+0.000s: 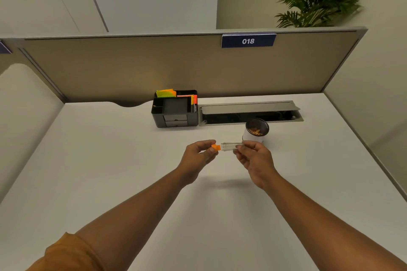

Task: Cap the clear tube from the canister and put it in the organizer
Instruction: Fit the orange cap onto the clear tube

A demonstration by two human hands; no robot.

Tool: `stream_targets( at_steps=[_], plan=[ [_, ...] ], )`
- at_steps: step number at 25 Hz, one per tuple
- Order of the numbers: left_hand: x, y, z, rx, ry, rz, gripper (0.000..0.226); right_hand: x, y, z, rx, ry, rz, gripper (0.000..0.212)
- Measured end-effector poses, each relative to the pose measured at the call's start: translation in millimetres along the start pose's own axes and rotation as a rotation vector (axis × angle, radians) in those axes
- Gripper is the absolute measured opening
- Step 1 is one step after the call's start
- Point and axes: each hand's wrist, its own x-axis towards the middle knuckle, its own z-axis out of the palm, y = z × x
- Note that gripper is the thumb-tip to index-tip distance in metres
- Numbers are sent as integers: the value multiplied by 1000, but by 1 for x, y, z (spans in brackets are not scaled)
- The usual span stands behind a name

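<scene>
Both hands are raised above the white desk, meeting near its middle. The right hand pinches one end of the clear tube between thumb and fingertips, holding it level with its open end pointing left. The left hand grips the orange cap between thumb and forefinger, and the cap sits right at the tube's mouth — whether it is only touching or partly pushed on is hard to tell. Just behind the right hand stands the canister, white outside and dark inside, upright on the desk with small orange-tipped pieces showing at its bottom. Farther back and to the left, against the beige divider, sits the black organizer — sticky notes in yellow and orange stand in its rear slot, a red marker is upright at its right edge, and its centre compartment looks dark. A grey cable tray with its lid lifted lies just right of the organizer. An orange sleeve shows at the lower left.
</scene>
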Motion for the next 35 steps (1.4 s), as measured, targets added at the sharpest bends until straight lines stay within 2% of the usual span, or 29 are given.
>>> stream_targets(
  at_steps=[7,14,20,27,35],
  plan=[
    [-38,-9,-23,-40,45,19,23,-32,18,12,10,-115,46,23],
    [-54,-8,-29,-106,43,-2,16,-46,21,15,-101,-163,10,25],
    [-58,-1,-30,-73,35,22,18,-47,16,15,-131,-167,42,22],
    [-59,-4,-33,-145,30,21,17,-46,13,17,-207,-198,22,18],
    [-50,12,-30,-77,40,38,13,-38,10,23,-254,-189,52,19]
  ],
)
